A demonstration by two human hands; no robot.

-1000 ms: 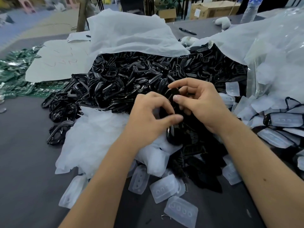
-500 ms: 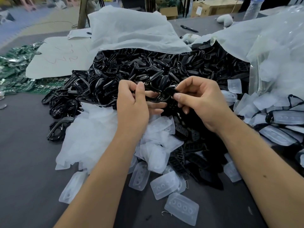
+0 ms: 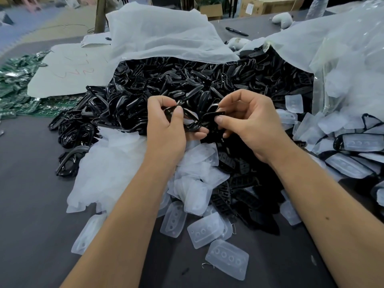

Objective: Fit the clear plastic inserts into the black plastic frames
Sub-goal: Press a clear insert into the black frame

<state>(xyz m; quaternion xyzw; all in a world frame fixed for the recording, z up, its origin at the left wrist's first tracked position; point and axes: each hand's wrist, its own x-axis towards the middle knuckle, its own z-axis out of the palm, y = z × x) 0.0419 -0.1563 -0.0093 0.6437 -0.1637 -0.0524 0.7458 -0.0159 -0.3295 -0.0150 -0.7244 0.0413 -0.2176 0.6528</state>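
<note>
The left hand point(image 3: 166, 125) has risen from the white insert pile and now pinches a glossy black plastic frame point(image 3: 188, 119) above the table point(image 3: 31, 194). The right hand point(image 3: 247, 121) grips a matte black part point(image 3: 214, 118) against it. Fitting is underway; clear plastic inserts point(image 3: 207, 229) lie below.

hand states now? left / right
Left hand: closed, pinching a black frame.
Right hand: closed, pinching a flat black piece.

Both forearms reached fwd; my left hand point(image 3: 166, 125) & right hand point(image 3: 251, 123) were raised close together, fingers curled, thumbs pinching.
</note>
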